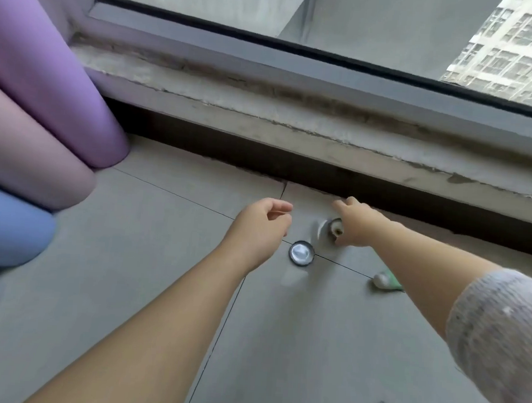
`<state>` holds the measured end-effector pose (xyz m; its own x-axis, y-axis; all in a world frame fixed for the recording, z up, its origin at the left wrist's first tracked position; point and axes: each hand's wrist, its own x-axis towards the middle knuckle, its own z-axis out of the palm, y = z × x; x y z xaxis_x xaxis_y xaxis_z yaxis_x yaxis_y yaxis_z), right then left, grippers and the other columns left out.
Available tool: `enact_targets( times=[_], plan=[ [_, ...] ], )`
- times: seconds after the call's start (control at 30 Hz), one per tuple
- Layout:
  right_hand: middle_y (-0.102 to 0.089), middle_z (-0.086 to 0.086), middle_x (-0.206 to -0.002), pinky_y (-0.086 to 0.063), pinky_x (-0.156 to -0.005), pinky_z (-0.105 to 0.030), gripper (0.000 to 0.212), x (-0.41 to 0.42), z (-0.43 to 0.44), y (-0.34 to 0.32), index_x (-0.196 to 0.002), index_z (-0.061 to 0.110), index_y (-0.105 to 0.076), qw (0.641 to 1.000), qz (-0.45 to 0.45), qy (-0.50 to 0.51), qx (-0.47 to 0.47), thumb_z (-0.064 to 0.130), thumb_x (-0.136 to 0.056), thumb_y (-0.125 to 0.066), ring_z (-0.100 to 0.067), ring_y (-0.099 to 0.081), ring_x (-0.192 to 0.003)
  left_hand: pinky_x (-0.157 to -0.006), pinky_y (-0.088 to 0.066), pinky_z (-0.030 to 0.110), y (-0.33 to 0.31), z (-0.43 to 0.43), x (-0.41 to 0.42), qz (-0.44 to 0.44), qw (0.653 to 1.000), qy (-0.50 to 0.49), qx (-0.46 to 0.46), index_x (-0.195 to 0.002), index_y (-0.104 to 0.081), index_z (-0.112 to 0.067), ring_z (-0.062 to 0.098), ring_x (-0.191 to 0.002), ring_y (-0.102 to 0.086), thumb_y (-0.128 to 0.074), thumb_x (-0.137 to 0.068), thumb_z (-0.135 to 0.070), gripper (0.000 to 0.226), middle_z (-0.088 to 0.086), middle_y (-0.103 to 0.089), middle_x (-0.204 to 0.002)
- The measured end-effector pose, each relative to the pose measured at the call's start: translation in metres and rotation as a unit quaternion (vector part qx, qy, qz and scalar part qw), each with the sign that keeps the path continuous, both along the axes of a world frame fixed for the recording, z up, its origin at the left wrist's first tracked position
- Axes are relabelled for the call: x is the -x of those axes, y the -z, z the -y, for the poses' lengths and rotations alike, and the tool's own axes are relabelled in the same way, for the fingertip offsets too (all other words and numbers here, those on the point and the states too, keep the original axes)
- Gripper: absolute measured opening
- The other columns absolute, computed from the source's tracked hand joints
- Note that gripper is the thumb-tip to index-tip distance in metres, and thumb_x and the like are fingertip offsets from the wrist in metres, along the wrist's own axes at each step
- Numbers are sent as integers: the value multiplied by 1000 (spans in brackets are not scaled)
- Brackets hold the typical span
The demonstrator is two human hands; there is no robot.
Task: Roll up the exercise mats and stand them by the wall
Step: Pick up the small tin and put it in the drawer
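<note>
Three rolled mats stand at the left edge, leaning together by the wall beside the window: a purple roll at the back, a pink roll in front of it, and a blue roll nearest. Both hands reach out over the floor, well apart from the rolls. The left hand has its fingers loosely curled, holding nothing. The right hand stretches its fingers toward the sill, also empty, near a drain cap. The standing step looks done. To finish well, check that each roll sits flat on its lower end and leans into the wall, so none tips or unrolls.
</note>
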<state>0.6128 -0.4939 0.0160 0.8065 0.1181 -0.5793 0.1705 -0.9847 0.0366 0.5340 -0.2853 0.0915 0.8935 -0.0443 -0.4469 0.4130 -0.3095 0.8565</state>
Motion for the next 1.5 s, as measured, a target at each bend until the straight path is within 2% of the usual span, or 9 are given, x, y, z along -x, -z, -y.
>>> enact_targets(
  times=[0.23,0.37,0.47,0.63,0.77,0.93,1.13,1.4,1.5],
  plan=[
    [-44,-12,-127,-43,-77,-36,45,3,7,44,-138,17,-38,999,9,-28,-23,23,-95,-49,-34,-52,-109,-74,-46,19,25,0,-4,-59,998,-23,18,-109,-59,-28,2,-89,-64,-52,-97,-21,16,-10,-66,-105],
    [-47,-8,-118,-40,-69,-31,46,7,12,37,-132,20,-43,999,20,-15,-40,23,-88,-56,-31,-55,-97,-92,-48,31,35,2,-1,-107,991,-61,46,-106,-60,-29,6,-93,-65,-52,-96,-21,15,-9,-66,-104],
    [-46,-4,-112,-47,-76,-34,49,11,1,14,-128,24,-47,987,59,-12,-149,31,-82,-65,-28,-55,-95,-96,-48,35,38,3,-6,-145,980,-110,85,-104,-60,-27,11,-100,-63,-51,-97,-19,14,-6,-65,-106],
    [-46,4,-107,-48,-79,-30,51,25,-36,-41,-123,26,-54,933,108,-81,-334,34,-76,-72,-18,-55,-90,-91,-51,42,38,8,-4,-233,933,-164,221,-122,-58,-21,24,-108,-61,-41,-101,-40,33,0,-62,-120],
    [-50,5,-112,-45,-83,-26,57,35,-60,-50,-127,24,-51,916,117,-111,-368,35,-76,-72,-11,-52,-93,-74,-55,39,35,7,-5,-264,883,-203,332,-114,-64,-17,23,-95,-65,-33,-102,-46,44,4,-67,-108],
    [-51,8,-120,-38,-84,-18,79,29,-48,-38,-139,24,-39,907,96,-79,-401,66,-76,-60,-3,-46,-96,-69,-52,37,32,-5,-4,-265,868,-256,333,-120,-61,-12,19,-76,-66,-34,-102,-44,46,8,-68,-102],
    [-38,-1,-142,-39,-101,-34,82,41,-33,41,-147,24,-26,981,-1,-130,-145,55,-81,-63,-22,-41,-126,-67,-51,38,24,-20,-2,-246,860,-305,327,-128,-55,-8,22,-79,-64,-36,-102,-43,48,12,-64,-110],
    [-38,-8,-133,-40,-81,-33,43,57,-47,74,-133,15,-39,974,78,-213,2,9,-91,-47,-28,-44,-113,-70,-51,39,14,-22,-5,-232,851,-321,346,-117,-58,-8,22,-81,-64,-36,-101,-43,44,12,-63,-111],
    [-42,-8,-127,-38,-78,-32,35,56,-43,78,-127,15,-43,973,83,-214,0,10,-92,-45,-28,-47,-107,-71,-51,39,4,-20,-6,-226,852,-308,359,-117,-58,-8,22,-82,-64,-35,-102,-43,44,11,-63,-109]
  ],
)
